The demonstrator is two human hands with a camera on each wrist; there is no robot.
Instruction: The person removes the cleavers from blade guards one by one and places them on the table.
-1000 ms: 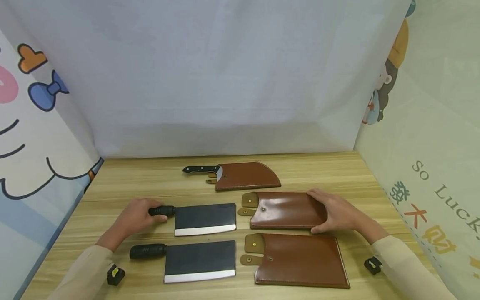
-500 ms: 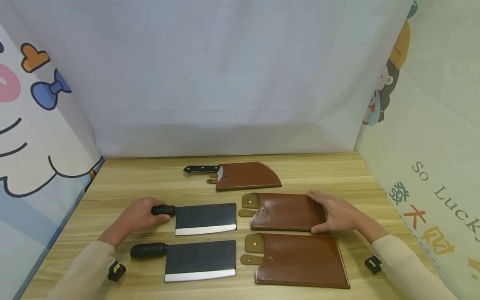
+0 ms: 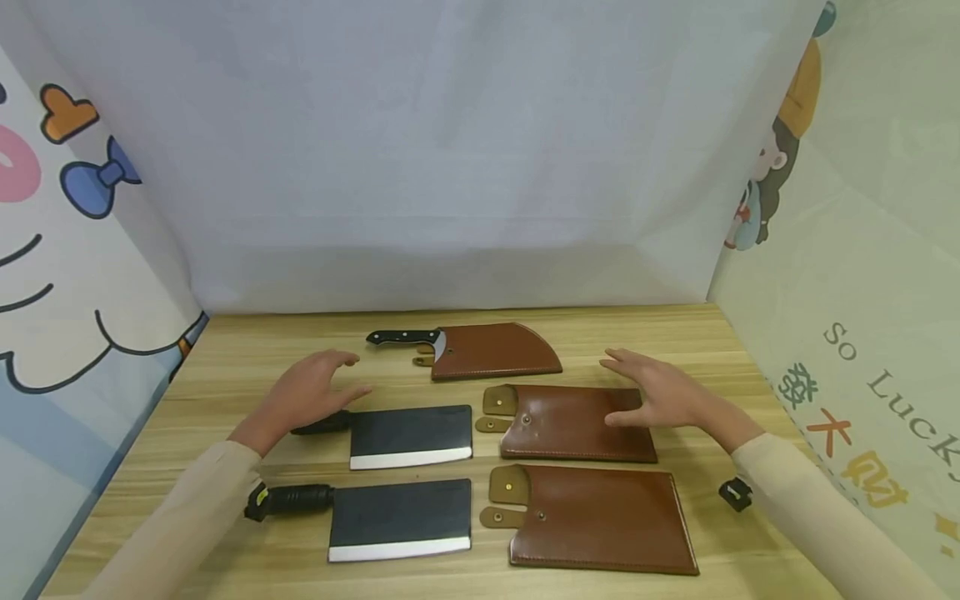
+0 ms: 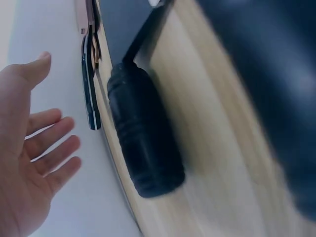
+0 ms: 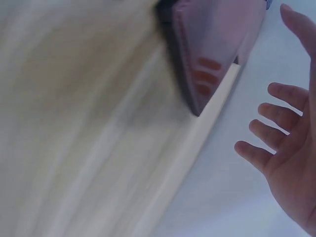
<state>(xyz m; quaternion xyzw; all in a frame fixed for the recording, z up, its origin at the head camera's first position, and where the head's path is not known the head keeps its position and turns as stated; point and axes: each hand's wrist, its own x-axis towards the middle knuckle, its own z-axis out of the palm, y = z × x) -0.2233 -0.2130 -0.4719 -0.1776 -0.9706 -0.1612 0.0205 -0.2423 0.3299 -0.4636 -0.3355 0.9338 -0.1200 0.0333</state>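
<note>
In the head view my left hand (image 3: 306,392) hovers over the black handle of the middle cleaver (image 3: 411,433), partly covering it. The left wrist view has the fingers spread in the air, apart from the cleaver handle (image 4: 143,133). My right hand (image 3: 663,393) is above the far end of the middle brown leather sheath (image 3: 562,423), thumb and fingers parted. In the right wrist view that hand holds nothing and its fingers reflect on the glossy sheath (image 5: 212,54). Both the cleaver and the sheath lie flat, the sheath's strap tabs facing the blade.
Nearer the front, a second cleaver (image 3: 401,517) lies beside a larger brown sheath (image 3: 600,517). Towards the back, a black-handled knife (image 3: 403,337) sits in a curved brown sheath (image 3: 495,350). All lie on the wood-grain table (image 3: 247,358), before a pale cloth backdrop (image 3: 450,167).
My left hand has let go of the middle cleaver's handle and risen up and to the right. The right hand has released the middle sheath and lifted off it.
</note>
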